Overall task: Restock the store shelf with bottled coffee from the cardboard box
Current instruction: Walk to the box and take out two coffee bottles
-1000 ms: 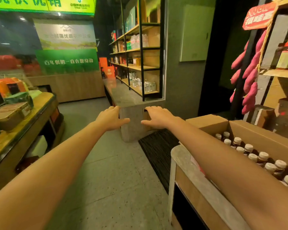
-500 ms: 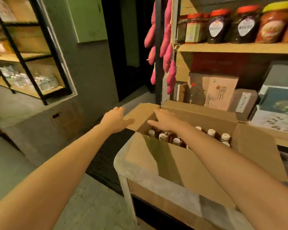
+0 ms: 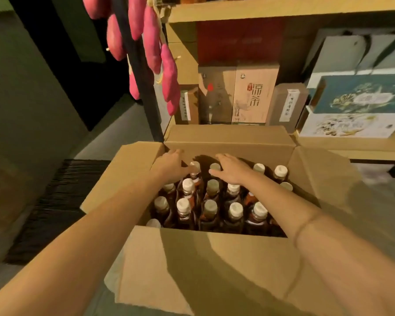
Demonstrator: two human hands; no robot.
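The left hand (image 3: 169, 166) now hovers over the far left corner of the cardboard box (image 3: 228, 142), fingers loosely spread and holding nothing, thumb just beside a white bottle cap. Half a second ago it was still outside the left flap. The right hand (image 3: 232, 169) has moved from the near left corner to the middle of the back row and is spread flat, palm down, just above the caps. The view has swung to look straight down into the box.

The coffee bottles (image 3: 188, 185) stand upright in rows inside the box, all with white caps; both forearms cover some of them. The box sits on a grey surface (image 3: 388, 188) with all four flaps open.

A dark mat (image 3: 62, 197) lies on the floor at left. A black post (image 3: 137, 65) with pink sweet potatoes (image 3: 151, 42) hanging from it rises beside the box's far left corner. The upright far flap stands between the bottles and the shelf (image 3: 283, 10), which holds tea cartons (image 3: 253, 94) and, at right, gift boxes (image 3: 360, 94).
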